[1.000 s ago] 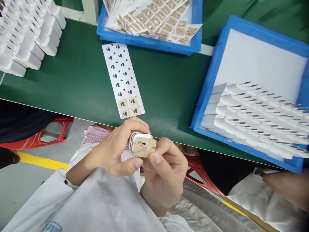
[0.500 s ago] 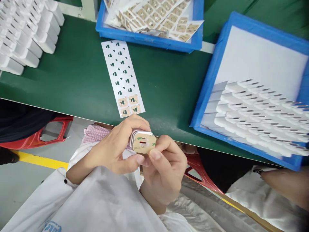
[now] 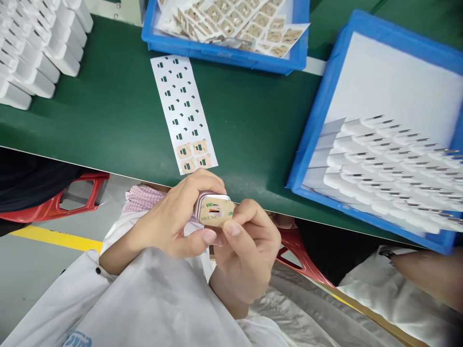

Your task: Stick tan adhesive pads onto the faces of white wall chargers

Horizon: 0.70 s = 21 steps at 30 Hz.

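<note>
My left hand (image 3: 173,219) is wrapped round a small white charger part (image 3: 206,205), held just below the table's near edge. A tan adhesive pad (image 3: 216,212) printed with green letters lies on the part's end face. My right hand (image 3: 246,250) pinches that pad's edge between thumb and fingers. On the green table (image 3: 115,115) just above my hands lies a white backing sheet (image 3: 183,113) with only a few tan pads left at its near end.
A blue tray (image 3: 361,120) at the right holds rows of white pronged parts. Another blue tray (image 3: 224,48) at the back holds sheets of tan pads. White charger bodies (image 3: 32,48) stand stacked at the back left. Another person's arm (image 3: 430,279) shows at lower right.
The pad has settled a little flatter on the part's face, and my right thumb has slid slightly along its edge. The view shifted up a little.
</note>
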{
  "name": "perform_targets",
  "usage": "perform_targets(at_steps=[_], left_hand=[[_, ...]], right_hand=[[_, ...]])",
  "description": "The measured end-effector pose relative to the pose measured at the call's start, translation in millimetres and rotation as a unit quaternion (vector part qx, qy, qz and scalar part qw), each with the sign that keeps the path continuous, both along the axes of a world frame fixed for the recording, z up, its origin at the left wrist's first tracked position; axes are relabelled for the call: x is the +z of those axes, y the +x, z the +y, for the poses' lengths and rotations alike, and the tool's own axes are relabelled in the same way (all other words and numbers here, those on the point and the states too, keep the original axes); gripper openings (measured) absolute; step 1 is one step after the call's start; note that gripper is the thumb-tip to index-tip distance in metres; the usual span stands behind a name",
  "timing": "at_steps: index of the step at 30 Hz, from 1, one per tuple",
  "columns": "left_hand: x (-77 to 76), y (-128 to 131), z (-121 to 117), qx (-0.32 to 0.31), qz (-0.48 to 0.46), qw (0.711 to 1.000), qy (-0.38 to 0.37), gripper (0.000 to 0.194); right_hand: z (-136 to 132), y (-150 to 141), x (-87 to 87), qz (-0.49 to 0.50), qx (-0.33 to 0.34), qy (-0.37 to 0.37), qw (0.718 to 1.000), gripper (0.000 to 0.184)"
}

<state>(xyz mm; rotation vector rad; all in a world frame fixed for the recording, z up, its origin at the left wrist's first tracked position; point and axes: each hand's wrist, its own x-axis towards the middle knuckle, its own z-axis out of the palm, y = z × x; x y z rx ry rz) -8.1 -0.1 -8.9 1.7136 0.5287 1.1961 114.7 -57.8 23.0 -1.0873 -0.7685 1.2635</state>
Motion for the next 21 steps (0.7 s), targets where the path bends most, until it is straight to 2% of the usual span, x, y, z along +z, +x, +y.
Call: perform_targets(at_steps=[9, 14, 18, 21], left_hand=[[-1.3, 0.1, 0.4, 0.000, 0.001, 1.000, -0.012, 0.032], [-2.8, 1.2, 0.8, 0.009, 0.003, 1.000, 0.008, 0.029], [-4.4, 2.1, 1.6, 0.021, 0.008, 0.999, 0.024, 0.027], [-5.8, 2.5, 2.4, 0.039, 0.020, 0.998, 0.034, 0.026]], right_hand=[[-2.1, 1.6, -0.8, 0.013, 0.006, 0.000, 1.000, 0.027], [-3.7, 2.5, -3.0, -0.017, -0.003, 0.006, 1.000, 0.026], [-6.0, 2.6, -5.1, -0.098, -0.023, 0.017, 0.995, 0.022], [-7.2, 2.0, -2.7, -0.223, -0.052, 0.028, 0.973, 0.019]])
